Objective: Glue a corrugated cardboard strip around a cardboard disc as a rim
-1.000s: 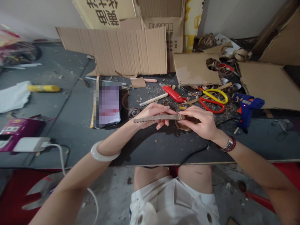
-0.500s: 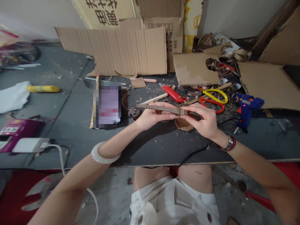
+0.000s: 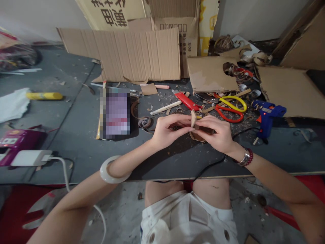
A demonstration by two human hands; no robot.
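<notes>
Between my hands is a narrow cardboard strip (image 3: 193, 118), its near end turned toward me. My left hand (image 3: 169, 130) pinches it from the left with thumb and fingers. From the right, my right hand (image 3: 215, 130) grips the same strip, the fingertips of both hands almost meeting. Below them on the table lies a round cardboard piece (image 3: 199, 136) with a toothed edge, partly covered by my right hand. A coiled cardboard strip (image 3: 145, 123) rests to the left of my left hand.
Beyond my hands are a red box cutter (image 3: 187, 101), a white pen (image 3: 166, 107) and scissors (image 3: 232, 104). A blue glue gun (image 3: 267, 115) stands at right, its cable (image 3: 212, 164) running to the table edge. A phone (image 3: 116, 113) lies left; cardboard sheets (image 3: 127, 54) lean behind.
The strip has turned from lying lengthwise across my left hand to pointing toward me. My left fingers have shifted toward its end by my right hand.
</notes>
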